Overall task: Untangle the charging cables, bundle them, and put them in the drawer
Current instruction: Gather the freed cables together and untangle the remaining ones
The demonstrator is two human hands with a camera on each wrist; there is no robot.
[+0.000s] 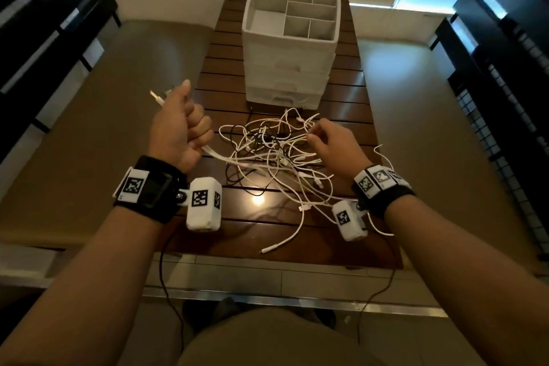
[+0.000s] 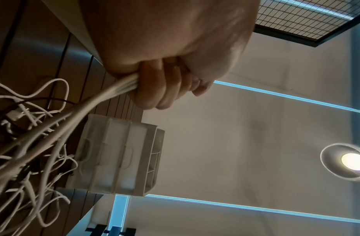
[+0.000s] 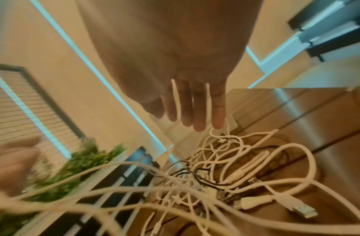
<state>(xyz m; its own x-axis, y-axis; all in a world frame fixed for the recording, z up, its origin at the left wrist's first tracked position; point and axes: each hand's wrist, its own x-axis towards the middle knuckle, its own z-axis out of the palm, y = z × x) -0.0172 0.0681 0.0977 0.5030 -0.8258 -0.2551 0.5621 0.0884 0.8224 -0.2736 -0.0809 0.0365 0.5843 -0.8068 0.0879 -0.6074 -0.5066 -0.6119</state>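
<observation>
Head view: left hand [image 1: 178, 128] at left of centre fists several white strands; right hand [image 1: 329, 142], fingers loosely extended, picks at the tangled cables [image 1: 273, 154] mid-frame below the drawer unit [image 1: 289, 68]. Left wrist view: the fist clamps the strands. Right wrist view: fingers straight, strands threaded between them. Untangling is under way; next, I judge, draw loops free gently.

The surface [image 1: 225, 74] is dark brown wood in slats w/ thin gaps, smooth & shiny: a lamp glints on it. The drawer box [image 1: 289, 38] looks like white plastic, matt, a bit see-through at the fronts. The cables [image 1: 276, 154] are mostly white w/ a smooth, rubbery-looking skin; a few are thin & black. One white plug [image 3: 296, 207] has a shiny metal tip. The wrist bands [image 1: 157, 190] look like black cloth, w/ white blocks that have black-and-white square prints. The floor [image 1: 124, 92] is smooth, tan & a bit glossy. The trousers [image 1: 267, 342] look like soft tan cloth.
</observation>
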